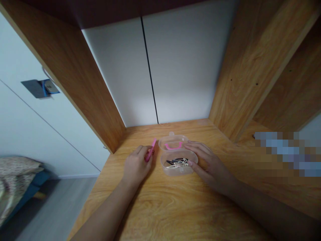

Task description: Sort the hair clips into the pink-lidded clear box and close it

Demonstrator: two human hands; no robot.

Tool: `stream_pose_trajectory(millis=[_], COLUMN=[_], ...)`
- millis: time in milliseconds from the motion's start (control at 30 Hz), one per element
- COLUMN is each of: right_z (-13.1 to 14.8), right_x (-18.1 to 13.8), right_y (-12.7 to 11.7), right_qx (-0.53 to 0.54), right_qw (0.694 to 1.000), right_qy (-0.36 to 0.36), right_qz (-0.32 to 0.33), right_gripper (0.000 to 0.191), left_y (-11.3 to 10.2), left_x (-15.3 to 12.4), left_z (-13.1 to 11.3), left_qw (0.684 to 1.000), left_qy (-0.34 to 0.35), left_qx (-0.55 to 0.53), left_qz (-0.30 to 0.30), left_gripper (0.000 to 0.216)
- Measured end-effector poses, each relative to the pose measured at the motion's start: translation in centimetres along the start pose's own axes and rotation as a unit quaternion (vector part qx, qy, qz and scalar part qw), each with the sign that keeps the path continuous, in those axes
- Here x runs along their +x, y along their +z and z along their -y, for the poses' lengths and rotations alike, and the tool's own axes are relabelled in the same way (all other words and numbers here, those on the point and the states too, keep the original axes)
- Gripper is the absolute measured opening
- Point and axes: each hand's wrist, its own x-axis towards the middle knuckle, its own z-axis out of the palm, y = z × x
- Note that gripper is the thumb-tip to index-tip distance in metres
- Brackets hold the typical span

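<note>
Left hand (135, 166) fingers pinch a pink stick (150, 152); right hand (213, 167), fingers apart, touches the box (168, 172) at three o'clock: steady it lightly.

So the box (166, 170) is on the desk (160, 207), clips (176, 163) in it, lid (173, 138) right behind. Left hand (137, 164) is left of those with a stick (151, 150) in it, right hand (209, 160) at their right side. Panel's (180, 73) at the back, cloth's (18, 167) way off left.
</note>
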Motion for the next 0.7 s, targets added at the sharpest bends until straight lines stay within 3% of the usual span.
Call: stream_pose_trajectory(millis=[333,700], right_z=[0.0,0.0], right_x=[0.0,0.0], right_y=[-0.1,-0.1], right_qx=[0.003,0.019], right_qw=[1.0,1.0], right_qy=[0.003,-0.008], right_qz=[0.004,0.017], right_gripper=[0.043,0.039], left_y=[-0.3,-0.8], left_x=[0.2,0.7], left_z=[-0.5,0.5], left_qw=[0.996,0.995], left_qy=[0.036,-0.05], left_qx=[0.019,-0.076], left_qz=[0.084,0.048], left_gripper=[0.031,0.033])
